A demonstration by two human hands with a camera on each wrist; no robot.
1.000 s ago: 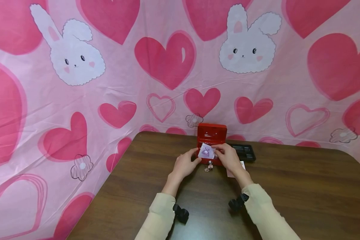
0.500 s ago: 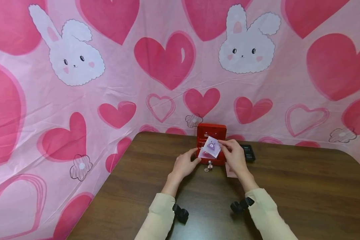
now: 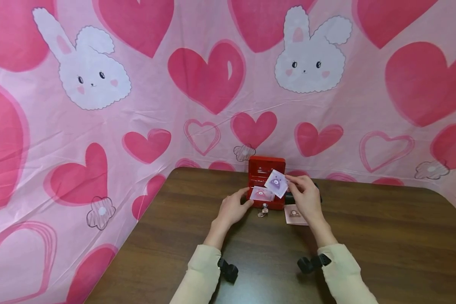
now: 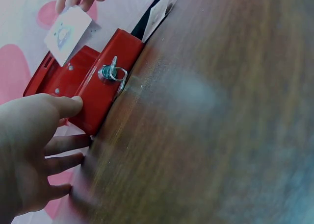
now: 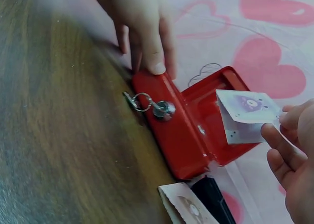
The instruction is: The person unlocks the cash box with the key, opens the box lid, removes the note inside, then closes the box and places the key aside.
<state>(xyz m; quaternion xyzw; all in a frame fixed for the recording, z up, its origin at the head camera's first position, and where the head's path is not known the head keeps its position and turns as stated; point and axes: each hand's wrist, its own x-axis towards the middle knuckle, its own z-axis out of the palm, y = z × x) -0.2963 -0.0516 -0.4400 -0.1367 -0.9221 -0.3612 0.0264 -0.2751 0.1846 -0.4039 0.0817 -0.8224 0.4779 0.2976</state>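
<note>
My right hand [image 3: 308, 198] pinches the edge of a folded white card [image 3: 276, 183] with a purple bear-like picture. In the right wrist view this card [image 5: 251, 105] spreads slightly at its fold, in front of the raised lid. The red metal cash box [image 5: 171, 123] stands open, with a key and ring [image 5: 142, 102] in its front lock. A card with a pink picture [image 3: 262, 194] lies in the box. My left hand [image 3: 233, 209] rests at the box's left front corner, thumb [image 4: 73, 105] touching it and the other fingers extended along the side.
A pale pink folded card [image 3: 293, 214] with a brownish picture lies on the wooden table [image 3: 258, 253], right of the box. Behind my right hand, a black tray [image 3: 290, 198] is mostly hidden. A pink heart-patterned cloth [image 3: 209, 139] hangs behind the table.
My right hand has lifted the purple-picture card out of the box and moved it up and right, uncovering the pink-picture card. My left hand has stayed at the box.
</note>
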